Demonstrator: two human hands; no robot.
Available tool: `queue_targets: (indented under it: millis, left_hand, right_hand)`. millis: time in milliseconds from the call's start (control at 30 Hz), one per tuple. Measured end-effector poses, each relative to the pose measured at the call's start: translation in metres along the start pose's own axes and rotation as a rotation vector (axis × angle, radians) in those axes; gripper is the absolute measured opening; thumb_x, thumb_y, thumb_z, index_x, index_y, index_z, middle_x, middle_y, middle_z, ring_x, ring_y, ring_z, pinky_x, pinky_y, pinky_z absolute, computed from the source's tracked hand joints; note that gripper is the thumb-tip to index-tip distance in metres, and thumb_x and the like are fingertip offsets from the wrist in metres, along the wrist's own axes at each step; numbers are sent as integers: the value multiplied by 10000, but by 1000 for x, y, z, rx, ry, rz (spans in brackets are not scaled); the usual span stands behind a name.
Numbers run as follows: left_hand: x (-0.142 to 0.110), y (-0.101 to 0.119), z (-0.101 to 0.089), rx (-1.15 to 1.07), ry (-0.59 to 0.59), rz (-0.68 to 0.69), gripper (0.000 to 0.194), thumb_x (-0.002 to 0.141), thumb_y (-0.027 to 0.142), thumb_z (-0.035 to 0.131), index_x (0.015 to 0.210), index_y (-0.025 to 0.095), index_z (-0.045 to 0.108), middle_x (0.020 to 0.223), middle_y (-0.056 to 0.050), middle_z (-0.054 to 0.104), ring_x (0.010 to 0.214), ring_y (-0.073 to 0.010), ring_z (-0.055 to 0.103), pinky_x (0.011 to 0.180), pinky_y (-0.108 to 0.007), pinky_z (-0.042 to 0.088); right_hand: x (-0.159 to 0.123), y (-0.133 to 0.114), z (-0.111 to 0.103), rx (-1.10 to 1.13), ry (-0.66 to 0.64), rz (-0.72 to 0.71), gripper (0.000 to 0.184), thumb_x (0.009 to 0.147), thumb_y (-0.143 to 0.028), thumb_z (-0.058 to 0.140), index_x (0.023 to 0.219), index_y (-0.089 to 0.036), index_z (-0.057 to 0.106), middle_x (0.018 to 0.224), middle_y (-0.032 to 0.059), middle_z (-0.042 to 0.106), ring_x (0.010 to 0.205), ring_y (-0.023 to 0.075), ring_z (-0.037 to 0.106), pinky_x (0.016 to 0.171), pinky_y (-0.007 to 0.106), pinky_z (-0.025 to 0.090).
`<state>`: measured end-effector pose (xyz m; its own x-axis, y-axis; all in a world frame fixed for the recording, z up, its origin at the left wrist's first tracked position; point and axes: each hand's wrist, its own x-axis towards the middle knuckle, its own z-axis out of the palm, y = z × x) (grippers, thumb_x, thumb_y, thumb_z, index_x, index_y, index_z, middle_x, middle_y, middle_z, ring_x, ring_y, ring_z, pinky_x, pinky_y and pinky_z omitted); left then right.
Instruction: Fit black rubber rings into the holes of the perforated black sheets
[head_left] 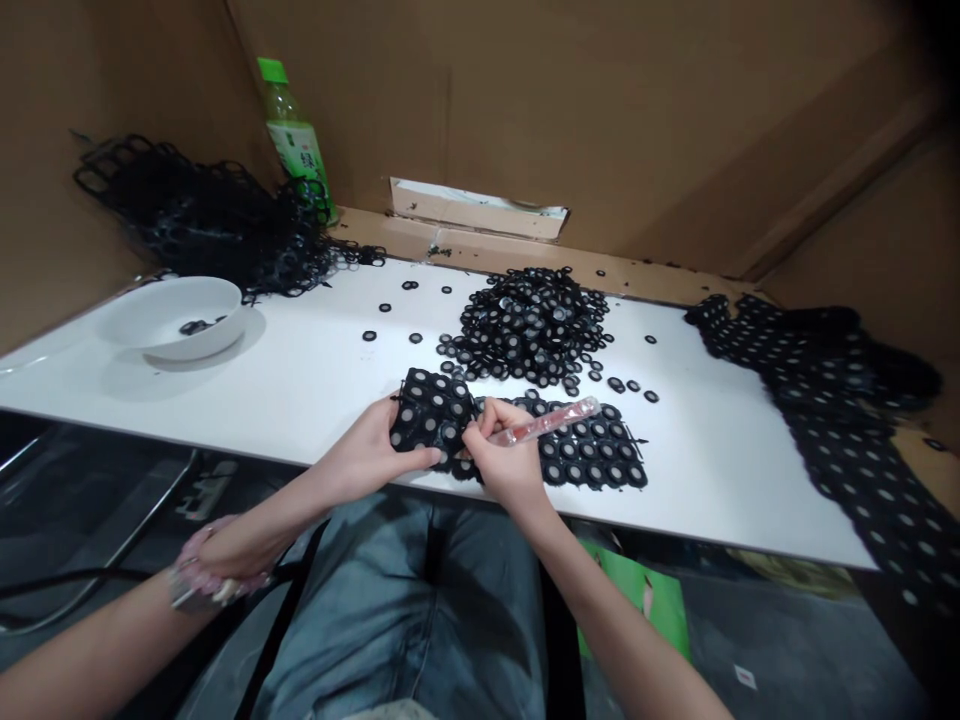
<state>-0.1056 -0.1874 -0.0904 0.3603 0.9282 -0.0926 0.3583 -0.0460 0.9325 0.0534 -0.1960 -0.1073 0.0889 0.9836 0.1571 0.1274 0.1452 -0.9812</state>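
A black sheet (592,458) of joined rubber rings with pale centres lies at the table's front edge. Its left end is lifted in my left hand (367,450), pinched with the thumb on top and the fingers behind. My right hand (510,465) grips a slim pen-like tool (551,422) with a clear and reddish handle. The handle slants up to the right; its tip is hidden by my fingers against the raised part of the sheet. Just beyond both hands rises a heap of loose black rings (517,325).
At the left stands a white bowl (195,330) with a few dark pieces inside. Behind it are tangled black netting (217,225) and a green-capped bottle (300,150). More dotted black sheets (862,440) drape over the right edge. Cardboard walls (600,130) enclose the white table (315,375).
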Motion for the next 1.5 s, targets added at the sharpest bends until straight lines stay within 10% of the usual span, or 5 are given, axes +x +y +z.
queue_targets:
  millis: [400,600,767,1033,1500]
  left_hand:
    - [-4,-2,1,6,6,-11,248,661,286,656,835,145,549,825,-23,660,780,-194,621,654,-244,496]
    - [-3,-2,-36,301,-170,1,402,678,427,661,963,168,545,896,-34,655,766,-203,610,633,-263,485]
    - [13,21,-56,883,244,104,395,796,520,476,939,166,573,959,-94,625,892,-273,564,749,-349,431]
    - [55,21,-4,806,-119,250,267,764,374,532,930,165,543,850,-70,596,826,-247,543,701,-320,407]
    - [60,13,-10,572,-241,236,203,843,322,429,804,164,550,781,-34,599,740,-189,539,685,-285,386]
  right_hand:
    - [-7,1,9,-217,-176,-168,269,593,-76,445,489,-205,233,417,-83,239,394,62,241,408,216,190]
    - [4,-4,-8,219,-63,82,266,623,-126,518,505,-212,295,427,-96,327,381,57,308,395,197,236]
    - [36,-18,-22,481,143,109,349,627,-159,591,520,-204,262,417,-115,301,353,37,289,375,177,178]
    - [53,8,-7,310,138,82,322,770,-398,537,560,-203,392,379,-86,421,318,54,340,341,180,215]
    - [52,9,-15,126,-13,110,310,671,-276,612,524,-214,347,348,-93,418,308,66,348,342,183,205]
